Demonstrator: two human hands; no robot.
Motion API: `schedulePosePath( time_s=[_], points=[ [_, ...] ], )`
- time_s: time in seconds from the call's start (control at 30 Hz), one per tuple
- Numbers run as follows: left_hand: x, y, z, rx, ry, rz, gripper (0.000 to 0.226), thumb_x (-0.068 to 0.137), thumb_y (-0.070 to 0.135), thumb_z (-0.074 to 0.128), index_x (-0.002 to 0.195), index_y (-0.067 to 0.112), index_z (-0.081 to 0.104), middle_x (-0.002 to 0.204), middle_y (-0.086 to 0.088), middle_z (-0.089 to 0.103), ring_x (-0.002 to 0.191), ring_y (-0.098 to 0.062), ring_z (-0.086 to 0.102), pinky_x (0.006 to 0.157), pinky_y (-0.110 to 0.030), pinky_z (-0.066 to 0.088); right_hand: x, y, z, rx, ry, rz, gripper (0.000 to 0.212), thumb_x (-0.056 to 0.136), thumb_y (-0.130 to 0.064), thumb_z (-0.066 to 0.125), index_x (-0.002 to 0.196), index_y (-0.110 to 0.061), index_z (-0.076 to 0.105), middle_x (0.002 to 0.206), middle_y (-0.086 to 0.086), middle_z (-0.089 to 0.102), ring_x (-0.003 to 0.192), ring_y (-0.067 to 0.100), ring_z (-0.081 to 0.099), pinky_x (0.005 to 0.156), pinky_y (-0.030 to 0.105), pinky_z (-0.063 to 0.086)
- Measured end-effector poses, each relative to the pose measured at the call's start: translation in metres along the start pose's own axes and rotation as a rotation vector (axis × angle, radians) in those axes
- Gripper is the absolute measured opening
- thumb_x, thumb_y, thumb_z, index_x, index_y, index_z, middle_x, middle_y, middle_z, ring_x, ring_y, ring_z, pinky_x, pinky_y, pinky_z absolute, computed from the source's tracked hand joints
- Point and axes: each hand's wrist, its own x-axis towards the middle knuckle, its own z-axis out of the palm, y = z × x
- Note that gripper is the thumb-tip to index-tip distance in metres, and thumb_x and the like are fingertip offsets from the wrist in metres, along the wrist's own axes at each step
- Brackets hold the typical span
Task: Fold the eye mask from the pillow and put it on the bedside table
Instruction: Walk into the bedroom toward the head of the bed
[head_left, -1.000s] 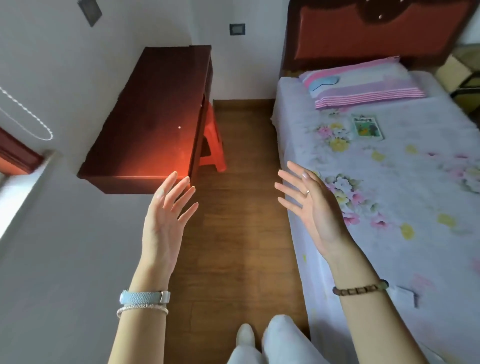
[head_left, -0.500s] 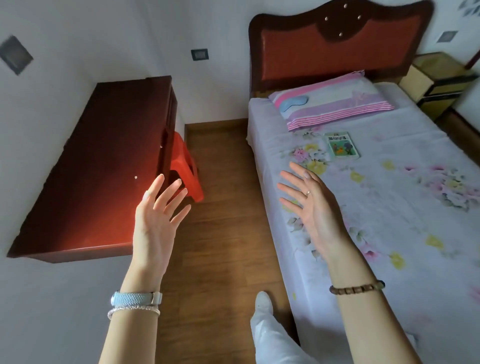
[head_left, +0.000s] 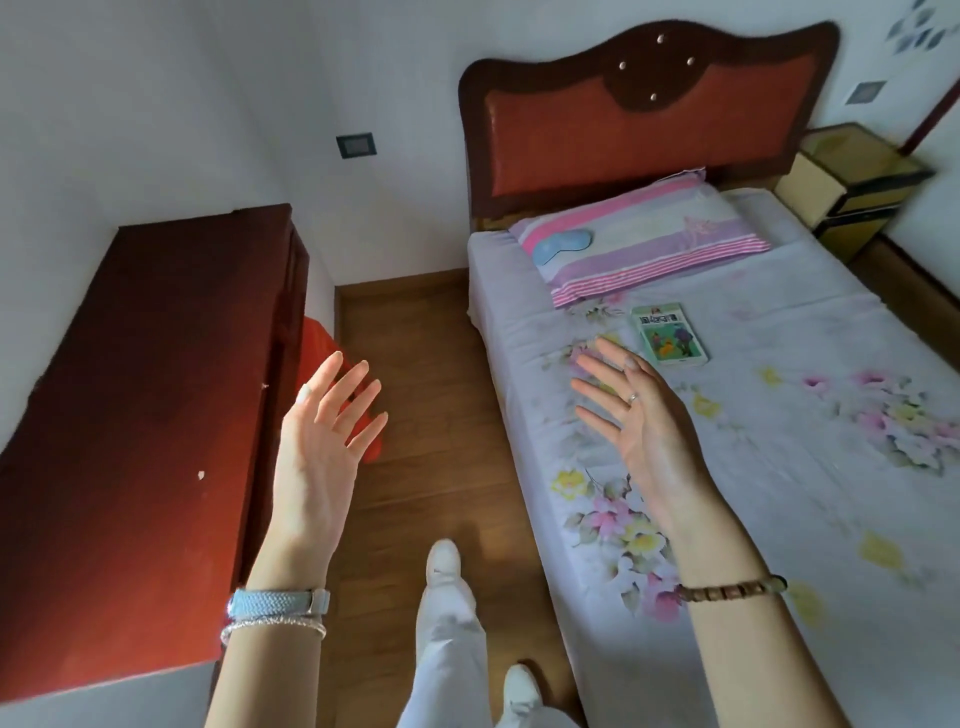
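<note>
A light blue eye mask (head_left: 562, 244) lies flat on the left end of a pink and purple striped pillow (head_left: 654, 240) at the head of the bed. A yellowish bedside table (head_left: 857, 179) stands to the right of the headboard. My left hand (head_left: 324, 441) is raised over the wooden floor, fingers spread, holding nothing. My right hand (head_left: 641, 421) hovers above the bed's left edge, open and empty, well short of the pillow.
A dark red wooden desk (head_left: 140, 405) runs along the left wall, with a red plastic stool (head_left: 324, 353) tucked beside it. A small green book (head_left: 669, 335) lies on the floral sheet (head_left: 779, 467) below the pillow. My legs and white shoes stand in the narrow aisle.
The view has moved forward along the aisle and tilted up; the pillow, mask and bedside table are nearer and fuller in view. Both hands stay raised and open.
</note>
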Motion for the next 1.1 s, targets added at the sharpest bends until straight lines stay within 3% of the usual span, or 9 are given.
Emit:
schedulePosePath(
  time_s=[0.23,0.43,0.6,0.7,1.1],
  points=[
    [0.133,-0.019,-0.007,-0.048,-0.062,-0.055,0.06,0.098,0.042,0.03,0.15,0.013,0.037,0.149,-0.013,0.05,0.135,-0.028,0.052,0.109,-0.048,0.044,0.1,-0.006,0.016,0.03,0.12,0.011,0.038,0.104,-0.029,0.036,0.136,-0.022,0.053,0.136,0.004,0.062,0.122,0.02,0.062,0.106,0.043,0.045],
    [0.256,-0.01,-0.012,-0.043,-0.159,-0.094,0.058,0.099,0.038,0.03,0.15,0.011,0.037,0.147,-0.013,0.052,0.133,-0.026,0.054,0.106,-0.044,0.048,0.193,-0.018,0.046,0.077,0.203,-0.012,0.037,0.094,-0.035,0.049,0.128,-0.026,0.06,0.129,0.0,0.067,0.117,0.016,0.066,0.098,0.038,0.05],
    [0.339,-0.011,-0.014,0.007,-0.211,-0.141,0.052,0.104,0.035,0.027,0.149,0.013,0.04,0.147,-0.01,0.053,0.132,-0.025,0.055,0.107,-0.046,0.046,0.257,-0.009,0.048,0.113,0.202,-0.05,0.038,0.106,-0.014,0.03,0.14,-0.011,0.047,0.139,0.012,0.059,0.116,0.02,0.067,0.096,0.037,0.055],
    [0.382,-0.015,-0.012,0.003,-0.227,-0.166,0.054,0.102,0.039,0.029,0.149,0.014,0.041,0.148,-0.009,0.052,0.132,-0.024,0.056,0.108,-0.047,0.045,0.292,-0.01,0.047,0.165,0.3,-0.052,0.038,0.104,-0.022,0.039,0.139,-0.012,0.051,0.131,0.009,0.066,0.115,0.025,0.067,0.092,0.041,0.056],
    [0.553,-0.056,0.06,0.004,-0.285,-0.24,0.056,0.102,0.038,0.031,0.149,0.01,0.038,0.15,-0.015,0.049,0.132,-0.026,0.055,0.11,-0.05,0.042,0.454,-0.045,0.036,0.122,0.452,-0.012,0.033,0.102,-0.032,0.044,0.129,-0.024,0.061,0.118,-0.001,0.073,0.102,0.014,0.072,0.085,0.032,0.058]
  ],
)
